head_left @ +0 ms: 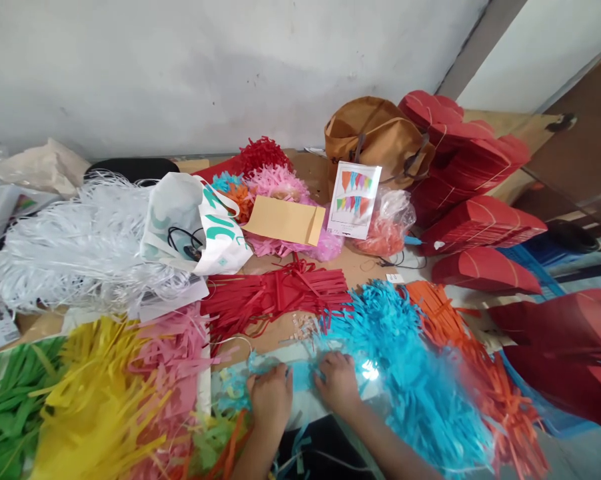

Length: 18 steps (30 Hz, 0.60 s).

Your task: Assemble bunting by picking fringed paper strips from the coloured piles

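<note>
A light blue paper strip lies flat across a pale work surface close to my body. At its left end my left hand is closed, fingers curled down onto the paper. My right hand is curled over the strip's right end, with the thumb towards the middle. Both hands hide the ends of the strip. Loose blue scraps lie left of my left hand. A large heap of blue fringed paper tassels spreads just right of my right hand. Red fringed tassels lie beyond both hands.
White, green, yellow and pink fringe cover the left. Behind stand a printed bag, an envelope, a garland picture card and a brown bag. Orange fringe and red paper stacks line the right.
</note>
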Each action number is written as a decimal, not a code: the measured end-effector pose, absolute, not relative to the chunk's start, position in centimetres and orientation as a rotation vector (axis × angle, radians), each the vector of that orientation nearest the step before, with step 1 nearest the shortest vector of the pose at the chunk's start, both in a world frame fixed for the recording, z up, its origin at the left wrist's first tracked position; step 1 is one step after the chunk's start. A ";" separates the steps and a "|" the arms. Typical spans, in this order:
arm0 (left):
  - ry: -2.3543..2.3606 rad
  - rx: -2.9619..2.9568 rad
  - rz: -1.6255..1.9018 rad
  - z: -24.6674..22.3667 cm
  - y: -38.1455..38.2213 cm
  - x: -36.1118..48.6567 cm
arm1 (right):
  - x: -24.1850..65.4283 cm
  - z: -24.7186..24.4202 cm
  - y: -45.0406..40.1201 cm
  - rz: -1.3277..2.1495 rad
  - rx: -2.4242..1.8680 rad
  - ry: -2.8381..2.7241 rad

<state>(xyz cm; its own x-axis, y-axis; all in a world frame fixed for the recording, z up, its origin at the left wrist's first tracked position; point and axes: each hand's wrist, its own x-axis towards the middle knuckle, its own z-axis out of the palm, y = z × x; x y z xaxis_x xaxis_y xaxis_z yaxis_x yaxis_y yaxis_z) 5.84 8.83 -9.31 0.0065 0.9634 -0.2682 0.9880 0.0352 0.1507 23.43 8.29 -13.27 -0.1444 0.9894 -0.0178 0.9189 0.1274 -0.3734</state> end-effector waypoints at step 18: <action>1.610 2.327 -0.013 -9.0 9.4 5.7 | 23.8 -12.0 7.4 0.237 -1.909 -1.998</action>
<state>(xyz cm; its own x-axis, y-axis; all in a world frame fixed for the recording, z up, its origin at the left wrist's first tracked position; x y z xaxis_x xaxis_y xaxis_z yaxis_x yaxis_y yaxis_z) 5.72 9.38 -8.99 0.3680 0.9118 -0.1819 0.9147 -0.3198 0.2471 23.85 7.40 -11.96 -0.0170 0.9892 0.1457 0.9278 0.0699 -0.3665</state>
